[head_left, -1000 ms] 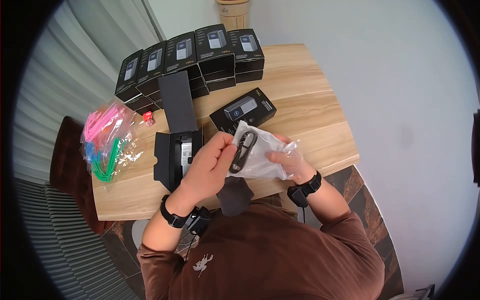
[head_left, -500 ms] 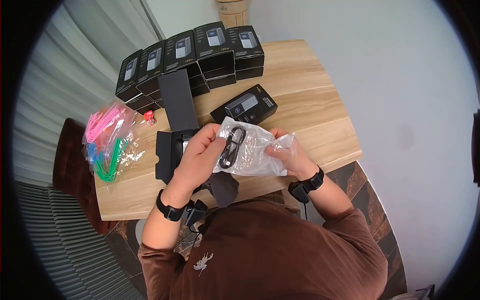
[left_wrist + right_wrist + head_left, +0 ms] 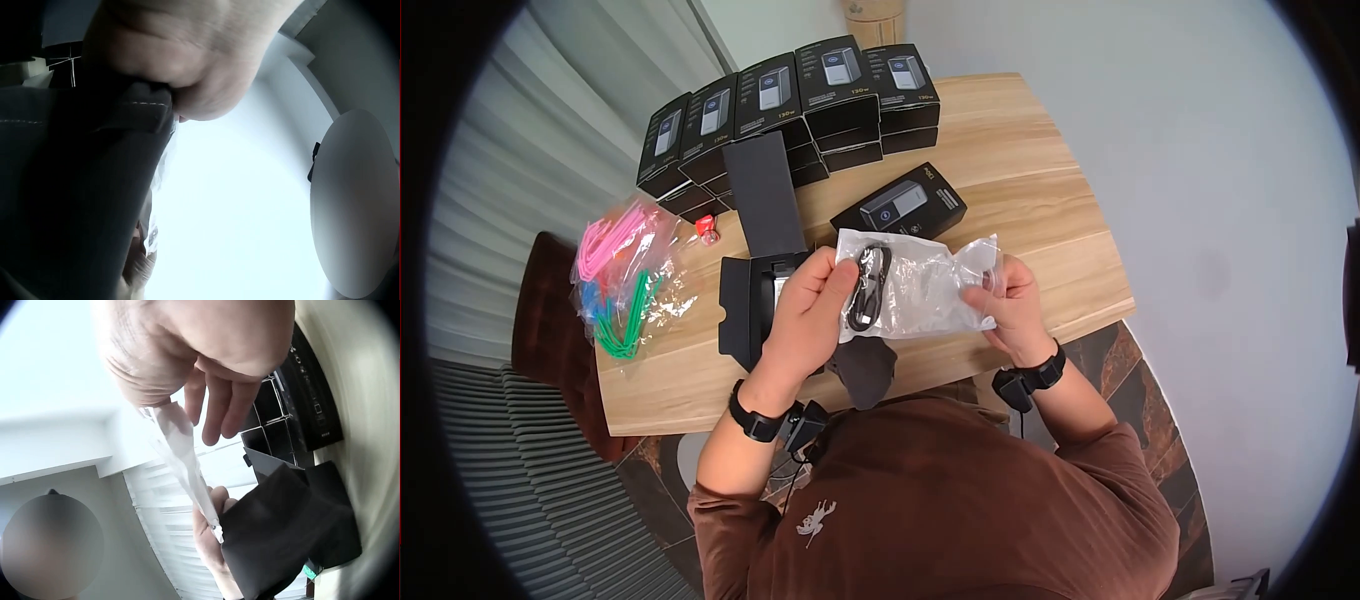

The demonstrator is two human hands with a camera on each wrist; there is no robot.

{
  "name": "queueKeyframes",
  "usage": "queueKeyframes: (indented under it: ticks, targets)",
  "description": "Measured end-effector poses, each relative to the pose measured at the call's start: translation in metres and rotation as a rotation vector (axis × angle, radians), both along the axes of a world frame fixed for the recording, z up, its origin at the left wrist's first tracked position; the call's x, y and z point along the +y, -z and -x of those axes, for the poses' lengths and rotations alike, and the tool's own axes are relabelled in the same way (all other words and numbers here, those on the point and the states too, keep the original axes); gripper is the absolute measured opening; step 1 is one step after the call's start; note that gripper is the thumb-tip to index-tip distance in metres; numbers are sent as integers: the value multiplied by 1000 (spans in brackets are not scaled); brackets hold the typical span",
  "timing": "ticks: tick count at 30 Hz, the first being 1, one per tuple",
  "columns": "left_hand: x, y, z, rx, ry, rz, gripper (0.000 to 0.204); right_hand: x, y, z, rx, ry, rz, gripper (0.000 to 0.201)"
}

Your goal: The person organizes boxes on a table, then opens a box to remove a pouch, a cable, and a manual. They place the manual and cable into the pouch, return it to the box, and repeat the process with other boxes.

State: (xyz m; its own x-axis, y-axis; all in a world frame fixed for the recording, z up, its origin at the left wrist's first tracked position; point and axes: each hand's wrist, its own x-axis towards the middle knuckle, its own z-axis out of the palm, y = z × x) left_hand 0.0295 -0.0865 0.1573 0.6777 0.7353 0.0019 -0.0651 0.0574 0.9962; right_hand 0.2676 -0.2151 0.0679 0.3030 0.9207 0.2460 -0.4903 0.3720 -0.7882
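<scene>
Between both hands is a translucent plastic bag [image 3: 925,290] with a coiled black charging cable [image 3: 867,290] at its left end. My left hand [image 3: 802,310] grips that end, its thumb beside the cable. My right hand [image 3: 1017,315] pinches the opposite end, thumb on top; in the right wrist view its other fingers [image 3: 215,409] show behind the bag. A dark grey fabric pouch [image 3: 865,372] hangs below my left hand, its stitched hem right at the palm in the left wrist view. Behind that hand stands an opened black box [image 3: 740,300], its lid raised.
Stacked black boxes [image 3: 775,95] printed with a 130 W device line the table's back. Another such box [image 3: 910,203] lies just beyond the bag. At the left are plastic packs of pink, blue and green strips [image 3: 625,270] and a small red item [image 3: 707,230]. The wooden table [image 3: 1060,230] extends right.
The bag, tilted and bunched at first, now lies flatter and spread between the hands, its cable end turned to face up. My right hand has shifted slightly right.
</scene>
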Motion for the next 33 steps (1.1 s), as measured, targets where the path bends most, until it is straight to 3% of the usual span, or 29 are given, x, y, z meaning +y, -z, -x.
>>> queueKeyframes:
  ticks: [2,4,7,8,11,14,19,26,29,33]
  targets:
    - [-2,-1,-4,-42,-21,62,21,-5,-3,-6,-101,-15,32,32]
    - [-3,-1,-7,-78,-16,98,22,-14,-17,-16,-170,-101,277,33]
    - [-2,-1,-6,-94,25,125,22,-14,-29,-28,-624,-273,134,37]
    - [-2,-1,-6,-89,38,139,21,-9,-39,-26,-784,-249,-10,43]
    - [1,4,-2,-37,78,151,20,-12,-73,-13,-816,-383,238,51]
    - [0,5,-4,-23,79,150,20,-11,-68,-22,-855,-540,294,57]
    - [-1,2,-8,-111,19,292,19,-7,-60,-18,-758,-483,158,68]
    - [6,18,-1,-58,79,263,20,1,-63,-15,-936,-491,9,61]
    - [1,12,-5,-105,84,408,22,4,-44,-23,-874,-503,106,56]
    - [3,19,-5,-78,70,355,25,2,-53,-11,-736,-444,294,55]
